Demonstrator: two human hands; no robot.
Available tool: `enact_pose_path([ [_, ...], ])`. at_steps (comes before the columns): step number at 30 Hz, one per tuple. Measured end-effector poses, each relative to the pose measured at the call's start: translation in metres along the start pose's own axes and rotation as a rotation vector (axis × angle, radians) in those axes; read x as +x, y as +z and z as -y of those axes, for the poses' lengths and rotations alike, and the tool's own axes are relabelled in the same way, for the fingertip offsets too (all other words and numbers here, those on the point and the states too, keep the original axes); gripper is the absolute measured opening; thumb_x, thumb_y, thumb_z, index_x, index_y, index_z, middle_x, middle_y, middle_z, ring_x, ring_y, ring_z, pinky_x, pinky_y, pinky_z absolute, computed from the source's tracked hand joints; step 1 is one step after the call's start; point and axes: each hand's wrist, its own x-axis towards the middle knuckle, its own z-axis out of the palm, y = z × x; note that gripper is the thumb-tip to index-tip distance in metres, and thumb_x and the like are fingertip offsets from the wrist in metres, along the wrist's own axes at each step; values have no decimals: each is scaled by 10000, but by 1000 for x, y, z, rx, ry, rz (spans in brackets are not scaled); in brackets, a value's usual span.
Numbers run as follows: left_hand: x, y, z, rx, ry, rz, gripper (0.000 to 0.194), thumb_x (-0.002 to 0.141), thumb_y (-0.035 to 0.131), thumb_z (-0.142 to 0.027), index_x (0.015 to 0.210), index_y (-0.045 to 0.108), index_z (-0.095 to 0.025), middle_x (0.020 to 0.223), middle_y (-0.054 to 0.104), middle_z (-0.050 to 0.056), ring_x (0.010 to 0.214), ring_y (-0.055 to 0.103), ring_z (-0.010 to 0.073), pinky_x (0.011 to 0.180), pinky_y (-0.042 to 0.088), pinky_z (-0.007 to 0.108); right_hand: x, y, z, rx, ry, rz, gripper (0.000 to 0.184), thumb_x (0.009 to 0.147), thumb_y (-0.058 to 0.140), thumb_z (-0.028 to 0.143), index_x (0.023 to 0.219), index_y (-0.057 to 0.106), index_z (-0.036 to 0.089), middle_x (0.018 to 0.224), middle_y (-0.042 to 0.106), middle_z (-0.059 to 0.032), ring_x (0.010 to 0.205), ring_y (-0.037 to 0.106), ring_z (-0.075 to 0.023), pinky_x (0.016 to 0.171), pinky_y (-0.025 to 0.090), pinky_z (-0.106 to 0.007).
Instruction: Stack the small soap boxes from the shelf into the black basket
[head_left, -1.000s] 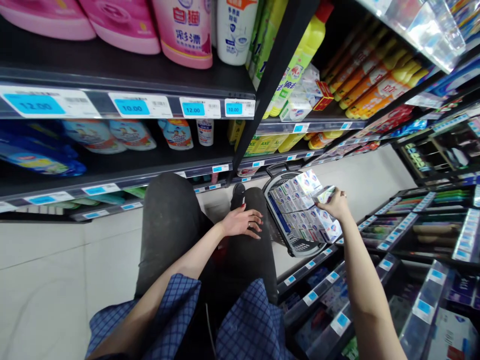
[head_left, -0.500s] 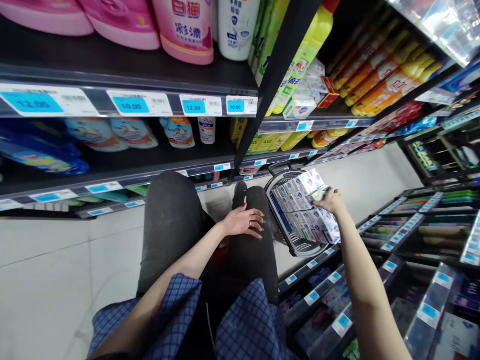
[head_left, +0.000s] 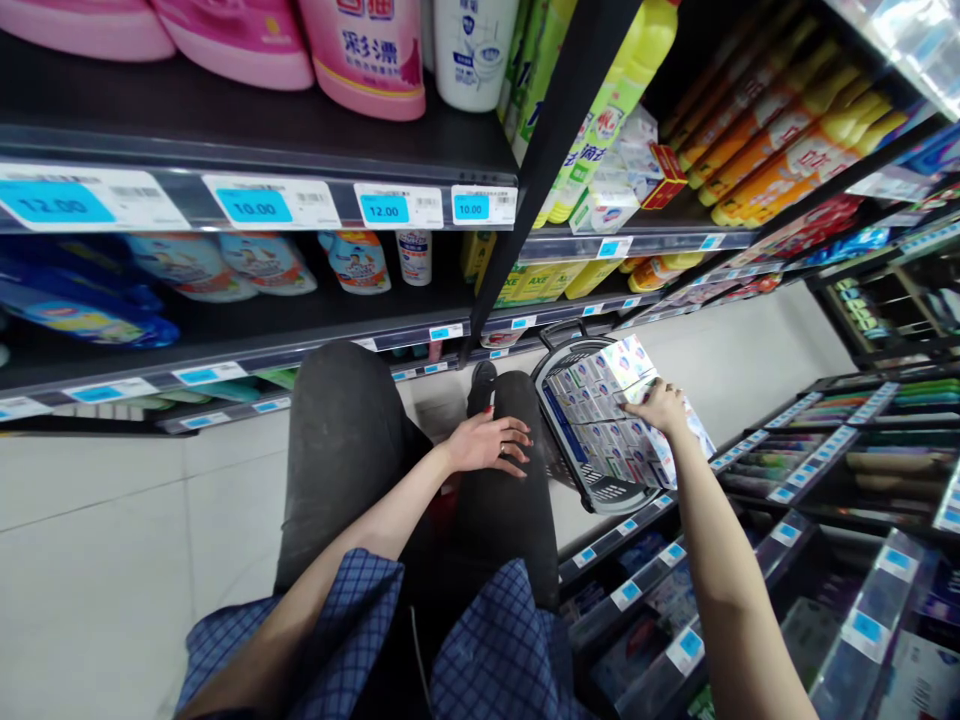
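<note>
My left hand (head_left: 487, 442) lies palm down over my right knee (head_left: 499, 530), its fingers spread and nothing in them. Off to the right, a grey shopping basket (head_left: 621, 497) is packed with stacked small white boxes (head_left: 592, 390) bearing blue and red logos. At the basket's right side, my right hand (head_left: 664, 407) grips one or more of these white boxes (head_left: 634, 362), thumb on the near face and fingers over the far side. The fingertips are partly hidden, so how many boxes it holds I cannot tell.
Ahead, a black shelf (head_left: 247, 140) carries pink detergent bottles (head_left: 367, 50) and price tags. Orange bottles (head_left: 795, 150) and yellow-green bottles (head_left: 600, 130) stand farther right. More low shelves (head_left: 675, 600) line the right side. Pale tiled floor (head_left: 97, 530) shows at left.
My right hand has shifted slightly left, and the boxes by it have moved a little against the basket. The left hand stays on the knee. The view has turned slightly.
</note>
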Motion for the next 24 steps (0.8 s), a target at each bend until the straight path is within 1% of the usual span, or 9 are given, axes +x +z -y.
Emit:
enact_pose_path([
  [7, 1, -2, 0, -41, 2, 3, 629, 844, 629, -581, 1211, 615, -70, 1159, 659, 171, 1033, 642, 328, 934, 471, 606, 1, 1, 1, 31, 23, 14, 988, 687, 693, 678, 1375, 407, 29, 1349, 482, -320, 1295, 421, -468, 1016, 366, -534],
  [14, 1, -4, 0, -77, 0, 13, 621, 853, 627, -553, 1230, 598, -60, 1178, 660, 174, 1040, 646, 334, 946, 461, 612, -1, 1, 2, 79, 42, 11, 1142, 618, 662, 793, 1435, 368, 51, 1385, 456, -302, 1307, 392, -468, 1041, 327, -543],
  [19, 0, -3, 0, -72, 6, 10, 608, 865, 612, -543, 1233, 597, -60, 1172, 658, 179, 1042, 641, 336, 947, 457, 612, -5, -1, 4, 104, 46, 12, 1215, 598, 620, 857, 1461, 349, 44, 1400, 441, -311, 1327, 369, -477, 1058, 308, -549],
  [24, 0, -4, 0, -72, 4, 12, 599, 873, 600, -541, 1232, 596, -61, 1177, 654, 181, 1044, 638, 335, 953, 452, 615, -4, 2, 3, 129, 56, 27, 1281, 565, 605, 895, 1499, 301, 73, 1456, 387, -310, 1358, 327, -500, 1068, 284, -590],
])
